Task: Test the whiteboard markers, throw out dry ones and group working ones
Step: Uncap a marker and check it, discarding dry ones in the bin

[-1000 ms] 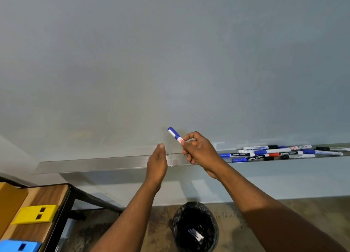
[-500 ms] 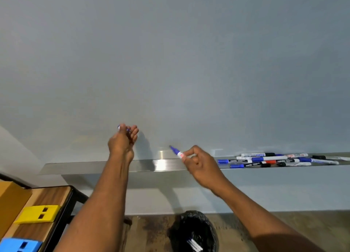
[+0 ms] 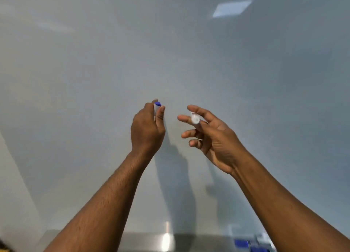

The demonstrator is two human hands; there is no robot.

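Nearest the viewer, two bare forearms rise from the bottom edge toward a pale grey whiteboard [image 3: 189,52]. Between them, low in the view, runs the board's metal tray [image 3: 151,241]; blurred blue and white markers [image 3: 251,245] lie in it at lower right.

Farther up, the right hand [image 3: 210,136] is palm up, its fingers [image 3: 197,109] spread loosely. A small white cylinder [image 3: 194,118], seen end-on and blurred, rests across them near the fingertips. It is probably the marker's body or its cap; which one cannot be told. The hold looks light, more a cradle than a pinch.

The left hand [image 3: 147,128] is closed around a white piece with a blue end [image 3: 157,105], pinched between thumb and forefinger and held upright just in front of the board. Whether it touches the board is unclear.

Judging by how little effort either hand shows, a marker is light, rigid plastic, smooth and somewhat slippery, round enough to roll. It is best taken mid-barrel between thumb and two fingertips, well back from the felt tip, which smears and dries out. The loose piece on the right hand could slip off.

Beyond the hands, the board is bare, showing only a bright reflection [image 3: 232,8] at upper right.
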